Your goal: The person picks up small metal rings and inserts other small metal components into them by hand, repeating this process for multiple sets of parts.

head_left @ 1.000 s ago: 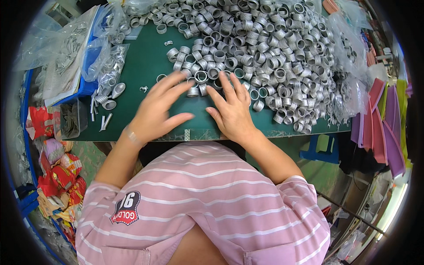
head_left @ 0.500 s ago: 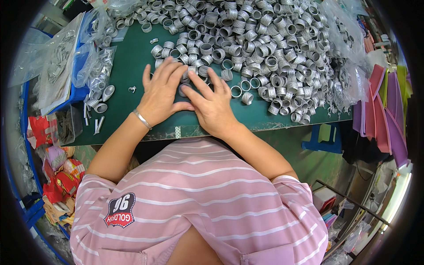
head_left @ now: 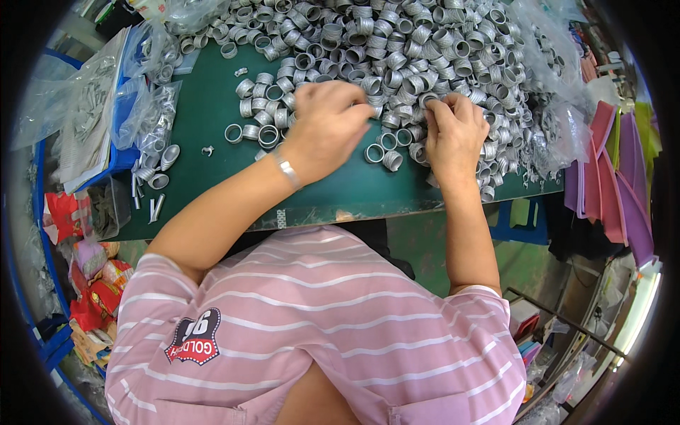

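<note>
A large heap of short silver metal rings (head_left: 397, 60) with textured outer sides covers the far and right part of the green table. My left hand (head_left: 327, 131), a little blurred, reaches over the heap's near edge with its fingers curled together; what they hold, if anything, is hidden. To its right my right hand (head_left: 457, 134) pinches a metal ring (head_left: 428, 98) at the heap. Between my hands a few loose rings (head_left: 387, 142) lie at the pile's front. Left of my left hand, a small group of rings (head_left: 268, 134) rests on the table.
Plastic bags (head_left: 159, 113) with metal parts, small tubes (head_left: 156, 207) and a blue bin (head_left: 126, 157) are at the left. The green tabletop (head_left: 212, 180) ends at a worn front edge. Clear bags (head_left: 563, 134) and coloured strips (head_left: 610, 173) hang at the right.
My hands, side by side and spread on the rings before, have parted. The left moved slightly right and curled; the right moved further right onto the heap and closed on a ring.
</note>
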Available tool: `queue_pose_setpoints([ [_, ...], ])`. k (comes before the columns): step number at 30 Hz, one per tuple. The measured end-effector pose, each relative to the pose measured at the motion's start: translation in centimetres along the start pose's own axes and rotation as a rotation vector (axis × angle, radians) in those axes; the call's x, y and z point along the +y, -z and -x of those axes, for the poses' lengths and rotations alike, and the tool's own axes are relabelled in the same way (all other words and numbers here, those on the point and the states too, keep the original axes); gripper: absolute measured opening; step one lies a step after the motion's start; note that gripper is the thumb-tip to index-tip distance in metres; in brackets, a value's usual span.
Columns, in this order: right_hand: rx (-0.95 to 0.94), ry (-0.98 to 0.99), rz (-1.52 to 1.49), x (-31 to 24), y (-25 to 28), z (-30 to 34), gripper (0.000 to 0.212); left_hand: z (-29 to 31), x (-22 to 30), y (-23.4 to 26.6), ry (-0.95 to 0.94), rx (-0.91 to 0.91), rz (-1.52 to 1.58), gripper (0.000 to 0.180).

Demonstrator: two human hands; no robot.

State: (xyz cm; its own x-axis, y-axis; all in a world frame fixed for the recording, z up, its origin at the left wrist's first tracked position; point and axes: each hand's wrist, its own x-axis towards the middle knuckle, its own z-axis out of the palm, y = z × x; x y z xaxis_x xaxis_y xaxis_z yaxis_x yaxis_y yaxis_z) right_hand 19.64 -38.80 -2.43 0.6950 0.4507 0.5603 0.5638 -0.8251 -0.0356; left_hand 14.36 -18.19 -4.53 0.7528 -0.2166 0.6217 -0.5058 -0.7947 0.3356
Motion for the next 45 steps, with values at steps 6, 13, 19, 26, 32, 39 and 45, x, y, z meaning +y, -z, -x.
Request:
queue_pose_setpoints([
  [6, 0.300, -0.393, -0.870, 0.5, 0.8, 0.5, 0.010, -2.6, 0.2, -5.1, 0.093, 0.016, 0.004, 0.016],
  [13, -0.136, -0.163, -0.394, -1.3, -0.8, 1.2, 0.020, -2.8, -0.1, -4.5, 0.110, -0.070, 0.089, 0.012],
  [19, -0.132, -0.064, -0.224, -2.0, -1.8, 0.2, 0.015, -1.5, -0.1, -2.9, 0.123, -0.090, 0.163, 0.011],
  [26, -0.466, -1.075, -2.074, -4.4, -0.1, -0.3, 0.024, -1.7, -0.2, 0.3, 0.216, 0.203, 0.387, 0.012],
  [32, -0.718, -1.252, -2.410, -6.5, -2.2, -1.7, 0.015, -0.8, 0.6, 3.3, 0.147, 0.207, 0.338, 0.026],
  [39, -0.345, -0.738, -2.161, -5.2, 1.9, -16.8, 0.015, 2.0, 0.6, 5.8, 0.285, 0.301, 0.406, 0.025],
  [45, -0.346, -0.579, -1.581, 2.2, 2.1, -26.9, 0.036, 3.2, 0.6, 6.8, 0.364, 0.255, 0.391, 0.028],
])
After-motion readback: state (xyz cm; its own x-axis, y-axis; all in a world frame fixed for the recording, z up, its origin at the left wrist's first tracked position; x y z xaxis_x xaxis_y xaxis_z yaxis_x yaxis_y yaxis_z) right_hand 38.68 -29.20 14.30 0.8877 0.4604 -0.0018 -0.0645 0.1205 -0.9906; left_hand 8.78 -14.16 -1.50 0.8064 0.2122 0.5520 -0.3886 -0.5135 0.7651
